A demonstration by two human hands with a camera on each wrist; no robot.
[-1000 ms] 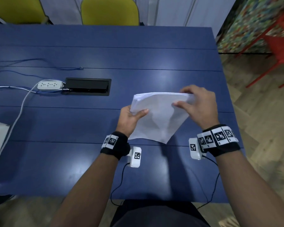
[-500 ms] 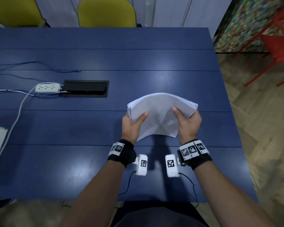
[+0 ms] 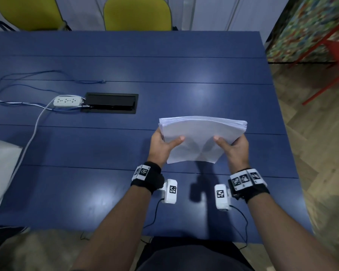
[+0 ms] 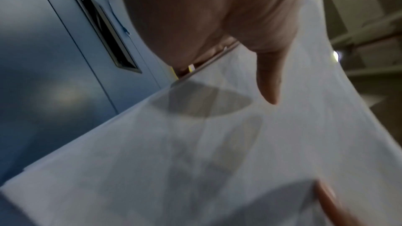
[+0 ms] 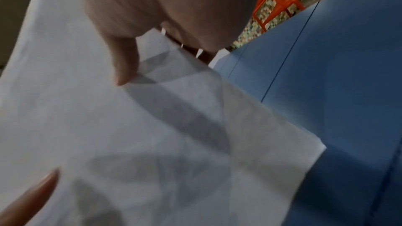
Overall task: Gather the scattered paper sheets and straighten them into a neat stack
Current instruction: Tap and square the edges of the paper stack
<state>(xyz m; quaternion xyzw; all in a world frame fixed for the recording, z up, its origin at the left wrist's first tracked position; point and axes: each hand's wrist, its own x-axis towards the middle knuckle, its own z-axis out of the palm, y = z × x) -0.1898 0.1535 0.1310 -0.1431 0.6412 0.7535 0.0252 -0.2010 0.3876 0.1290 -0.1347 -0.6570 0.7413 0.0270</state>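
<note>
A stack of white paper sheets (image 3: 200, 137) is held upright above the blue table (image 3: 106, 182), its top edge bowed upward and its lower edge hanging free. My left hand (image 3: 162, 142) grips the stack's left side, thumb on the near face and fingers hidden behind. My right hand (image 3: 233, 144) grips the right side the same way. In the left wrist view the paper (image 4: 217, 152) fills the frame below my thumb (image 4: 269, 82). The right wrist view shows the sheets (image 5: 152, 135) with a creased corner under my thumb (image 5: 125, 68).
A black cable hatch (image 3: 111, 102) and a white power strip (image 3: 68, 100) with blue and white cables lie at the left middle. A white object (image 3: 0, 173) sits at the left edge. Yellow chairs (image 3: 137, 13) stand behind the table, a red chair (image 3: 337, 55) to the right.
My right hand has come down from the stack's top right corner to grip its right side. The stack has turned from skewed to square and now stands upright between both hands.
</note>
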